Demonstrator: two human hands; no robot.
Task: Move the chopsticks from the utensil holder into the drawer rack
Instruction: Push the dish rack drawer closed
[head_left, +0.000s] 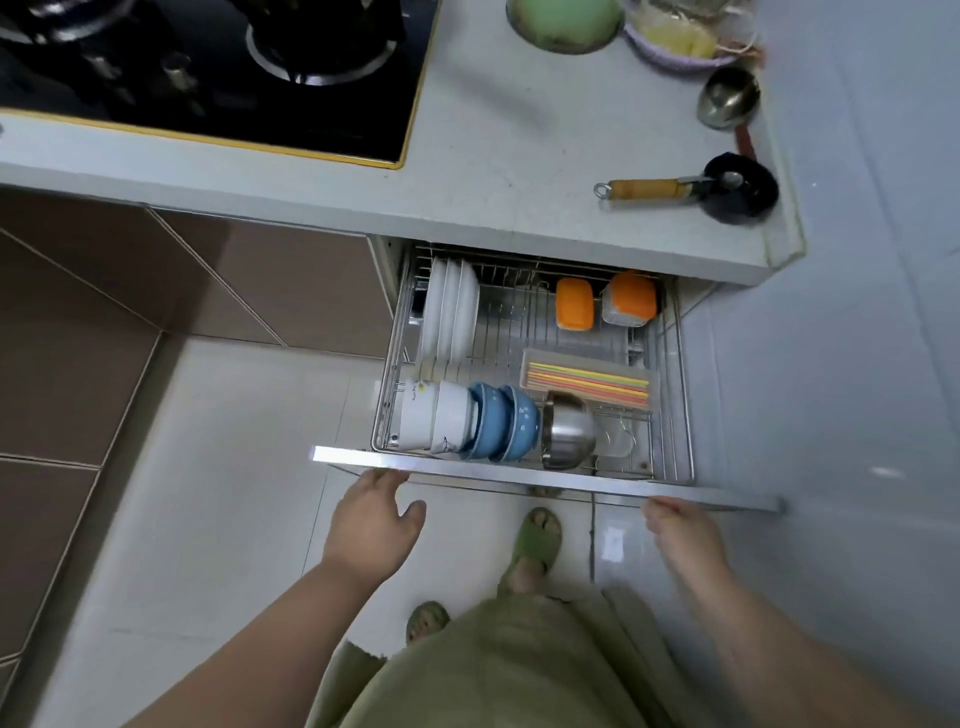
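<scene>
The wire drawer rack (670, 415) stands pulled out under the counter. Coloured chopsticks (587, 383) lie flat in a clear tray on the rack's right side. My left hand (371, 525) is at the left part of the drawer's metal front edge (519, 470), fingertips touching it from below, holding nothing. My right hand (680, 535) is blurred just under the right part of that edge, fingers loosely apart and empty. No utensil holder shows in this view.
In the rack are white plates (449, 309), white and blue bowls (483, 423), a steel bowl (569, 434) and two orange-lidded boxes (602, 301). The counter (509, 156) carries a gas stove (208, 67), ladle (727, 98) and small pan (727, 189). My feet in green slippers (535, 540) stand below.
</scene>
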